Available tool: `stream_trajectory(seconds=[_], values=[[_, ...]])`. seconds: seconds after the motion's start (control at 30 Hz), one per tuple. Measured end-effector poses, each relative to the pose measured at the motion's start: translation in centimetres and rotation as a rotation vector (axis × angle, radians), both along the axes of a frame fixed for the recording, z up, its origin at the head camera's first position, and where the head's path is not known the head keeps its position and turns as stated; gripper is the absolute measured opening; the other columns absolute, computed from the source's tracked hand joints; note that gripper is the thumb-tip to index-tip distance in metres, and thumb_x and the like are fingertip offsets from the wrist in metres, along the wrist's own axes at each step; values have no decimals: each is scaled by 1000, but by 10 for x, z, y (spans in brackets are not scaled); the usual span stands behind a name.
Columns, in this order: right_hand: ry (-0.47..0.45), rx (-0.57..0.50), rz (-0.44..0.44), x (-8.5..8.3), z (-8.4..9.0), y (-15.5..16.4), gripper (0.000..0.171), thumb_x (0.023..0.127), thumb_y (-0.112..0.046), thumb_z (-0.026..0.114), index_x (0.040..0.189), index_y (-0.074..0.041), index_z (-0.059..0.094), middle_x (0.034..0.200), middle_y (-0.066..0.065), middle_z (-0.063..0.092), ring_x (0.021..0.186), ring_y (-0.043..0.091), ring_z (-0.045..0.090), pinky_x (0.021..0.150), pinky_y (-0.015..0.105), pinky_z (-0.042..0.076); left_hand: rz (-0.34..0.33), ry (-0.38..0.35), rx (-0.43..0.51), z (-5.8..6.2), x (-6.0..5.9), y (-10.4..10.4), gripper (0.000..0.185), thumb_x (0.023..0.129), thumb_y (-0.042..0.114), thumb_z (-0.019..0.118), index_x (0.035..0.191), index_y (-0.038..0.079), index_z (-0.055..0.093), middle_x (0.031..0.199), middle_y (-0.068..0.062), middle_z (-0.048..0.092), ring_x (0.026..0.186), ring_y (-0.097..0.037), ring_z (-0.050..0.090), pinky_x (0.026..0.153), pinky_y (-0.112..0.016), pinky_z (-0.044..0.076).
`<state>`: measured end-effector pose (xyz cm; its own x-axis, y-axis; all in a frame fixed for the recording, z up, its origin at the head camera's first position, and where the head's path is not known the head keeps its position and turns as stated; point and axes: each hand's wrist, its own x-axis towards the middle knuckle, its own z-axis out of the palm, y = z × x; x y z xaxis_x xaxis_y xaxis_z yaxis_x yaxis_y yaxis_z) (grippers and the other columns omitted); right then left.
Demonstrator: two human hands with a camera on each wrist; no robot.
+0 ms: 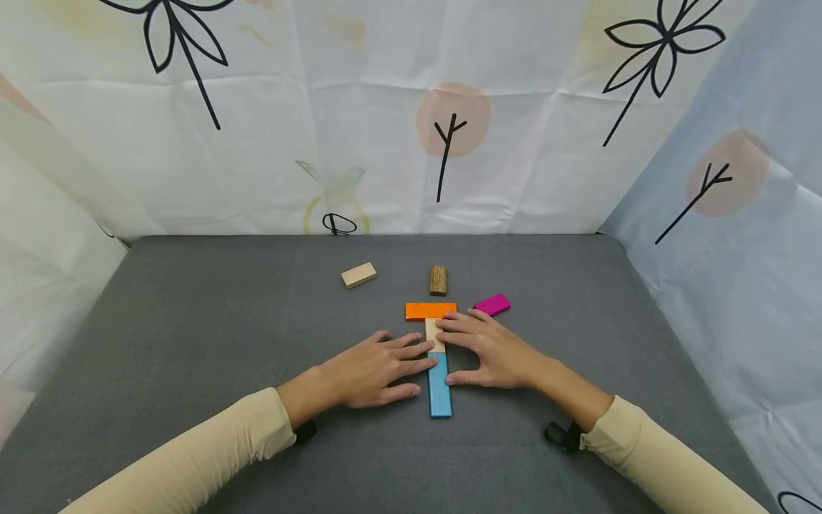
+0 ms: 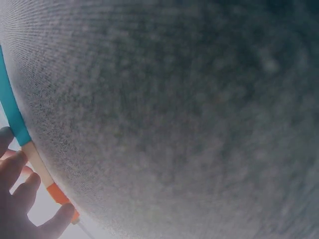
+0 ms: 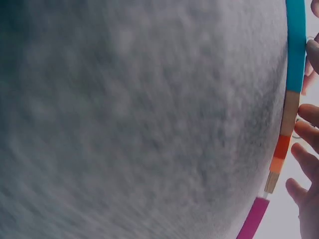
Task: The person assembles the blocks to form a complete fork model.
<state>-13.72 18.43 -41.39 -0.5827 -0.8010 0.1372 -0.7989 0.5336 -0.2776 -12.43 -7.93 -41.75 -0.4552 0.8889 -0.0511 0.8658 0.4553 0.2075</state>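
Note:
A blue block (image 1: 439, 391) lies lengthwise on the grey mat (image 1: 193, 335), with a pale wooden block (image 1: 433, 333) end to end beyond it and an orange block (image 1: 429, 310) laid crosswise at the far end. My left hand (image 1: 379, 365) lies flat on the mat, its straight fingertips touching the left side of the pale and blue blocks. From the right, my right hand (image 1: 491, 350) presses straight fingers against the pale block, thumb near the blue one. The left wrist view shows the blue block (image 2: 11, 107) and my fingers (image 2: 20, 199); the right wrist view shows the blue block (image 3: 296, 42).
A dark brown block (image 1: 438, 279) lies beyond the orange one, a magenta block (image 1: 492, 304) to its right, and a loose pale block (image 1: 358, 274) farther left. Patterned fabric walls (image 1: 385, 114) enclose the mat on three sides.

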Motion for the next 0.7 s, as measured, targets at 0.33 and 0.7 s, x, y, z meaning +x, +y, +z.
stream_trajectory(seconds=[0.33, 0.7], values=[[-69, -22, 15, 7, 1, -2, 72, 82, -52, 63, 134, -5, 49, 141, 7, 43, 132, 20, 36, 108, 43, 22, -4, 2, -23, 3, 2, 0, 56, 97, 51, 30, 147, 25, 26, 152, 1, 20, 138, -21, 23, 97, -55, 33], [-125, -13, 4, 8, 7, -5, 67, 80, -48, 67, 131, -7, 53, 138, 6, 46, 129, 18, 39, 107, 40, 25, -6, 29, -52, 7, -1, -2, 55, 97, 51, 30, 146, 25, 28, 152, 2, 21, 137, -21, 24, 98, -54, 32]])
